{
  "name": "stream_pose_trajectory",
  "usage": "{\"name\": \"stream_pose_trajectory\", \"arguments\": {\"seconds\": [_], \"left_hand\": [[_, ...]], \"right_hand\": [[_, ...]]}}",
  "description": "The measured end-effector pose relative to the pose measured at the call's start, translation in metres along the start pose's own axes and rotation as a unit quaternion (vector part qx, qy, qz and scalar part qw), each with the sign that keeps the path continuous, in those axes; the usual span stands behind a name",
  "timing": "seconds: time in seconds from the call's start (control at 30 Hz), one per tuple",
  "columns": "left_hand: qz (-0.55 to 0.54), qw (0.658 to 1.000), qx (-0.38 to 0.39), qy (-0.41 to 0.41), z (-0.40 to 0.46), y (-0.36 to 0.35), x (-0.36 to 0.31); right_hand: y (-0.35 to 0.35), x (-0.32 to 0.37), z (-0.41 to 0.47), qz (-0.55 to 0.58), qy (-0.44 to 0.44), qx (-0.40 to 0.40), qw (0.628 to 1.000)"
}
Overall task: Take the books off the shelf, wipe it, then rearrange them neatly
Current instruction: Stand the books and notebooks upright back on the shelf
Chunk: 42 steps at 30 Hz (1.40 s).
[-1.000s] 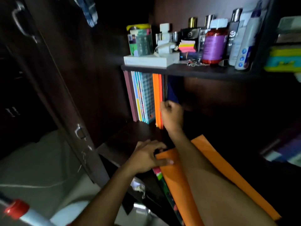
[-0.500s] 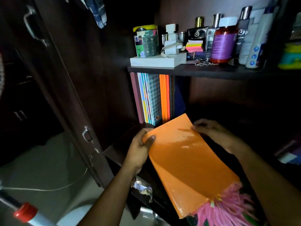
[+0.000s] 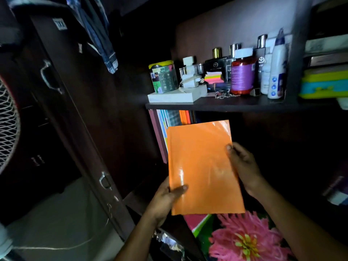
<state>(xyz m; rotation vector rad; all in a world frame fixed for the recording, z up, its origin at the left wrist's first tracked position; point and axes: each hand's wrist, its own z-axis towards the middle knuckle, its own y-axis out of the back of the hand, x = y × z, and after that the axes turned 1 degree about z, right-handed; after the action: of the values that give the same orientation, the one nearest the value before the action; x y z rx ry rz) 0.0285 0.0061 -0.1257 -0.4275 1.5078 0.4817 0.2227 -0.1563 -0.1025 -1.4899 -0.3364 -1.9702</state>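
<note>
Head view: the orange book (image 3: 202,166) is now raised upright in front of the standing row of books (image 3: 169,119), its glossy cover facing the camera and its top edge just under the upper shelf board (image 3: 216,106). Half a second ago it lay tilted lower, at an angle; a second ago it was flat beneath the arms while the right hand was at the row. So a book has been lifted off the stack and turned up, which reads as the rearranging step: it looks about to join the row, to the right of the orange spines already there.

The left hand (image 3: 165,199) grips the book's lower left corner, thumb curled over the cover, the other fingers hidden behind. The right hand (image 3: 243,162) holds the right edge, thumb pressed on the cover, fingers wrapped behind.

Below the orange book, a flower-print book (image 3: 244,240) lies flat, more exposed than before. Above it, bottles (image 3: 243,76) and a tin (image 3: 162,76) stand on the upper shelf board, unchanged
</note>
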Motion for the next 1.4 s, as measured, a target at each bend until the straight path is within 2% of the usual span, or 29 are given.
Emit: {"name": "stream_pose_trajectory", "arguments": {"seconds": [0.1,0.2,0.33,0.43,0.5,0.8,0.9,1.07,1.2,1.4], "left_hand": [[-0.136,0.988,-0.067,-0.003,0.004,0.008,-0.001],[-0.193,0.971,-0.138,-0.021,0.004,0.011,-0.001],[-0.237,0.936,-0.252,-0.061,0.001,0.013,0.001],[-0.248,0.921,-0.292,-0.074,-0.002,0.012,-0.004],[-0.225,0.923,-0.304,-0.071,-0.003,0.01,-0.005],[-0.056,0.966,-0.235,-0.094,-0.011,-0.006,-0.009],[-0.046,0.972,-0.207,-0.1,-0.01,-0.008,-0.01],[-0.058,0.969,-0.216,-0.104,-0.006,-0.004,-0.009],[-0.025,0.973,-0.208,-0.093,0.004,-0.006,-0.01],[0.029,0.989,-0.125,-0.07,0.043,-0.017,-0.022]], "right_hand": [[-0.004,-0.006,0.001,-0.051,0.001,0.069,0.996],[-0.004,-0.018,0.003,-0.154,-0.008,0.128,0.98],[0.002,-0.025,0.004,-0.214,0.004,0.129,0.968],[0.004,-0.027,0.004,-0.211,0.009,0.122,0.97],[0.005,-0.028,0.005,-0.209,0.012,0.121,0.97],[0.008,-0.03,0.007,-0.243,0.015,0.134,0.961],[0.008,-0.029,0.008,-0.251,0.008,0.14,0.958],[0.007,-0.029,0.009,-0.257,-0.002,0.145,0.955],[0.007,-0.031,0.009,-0.266,-0.008,0.148,0.952],[0.005,-0.027,0.008,-0.292,-0.019,0.154,0.944]]}}
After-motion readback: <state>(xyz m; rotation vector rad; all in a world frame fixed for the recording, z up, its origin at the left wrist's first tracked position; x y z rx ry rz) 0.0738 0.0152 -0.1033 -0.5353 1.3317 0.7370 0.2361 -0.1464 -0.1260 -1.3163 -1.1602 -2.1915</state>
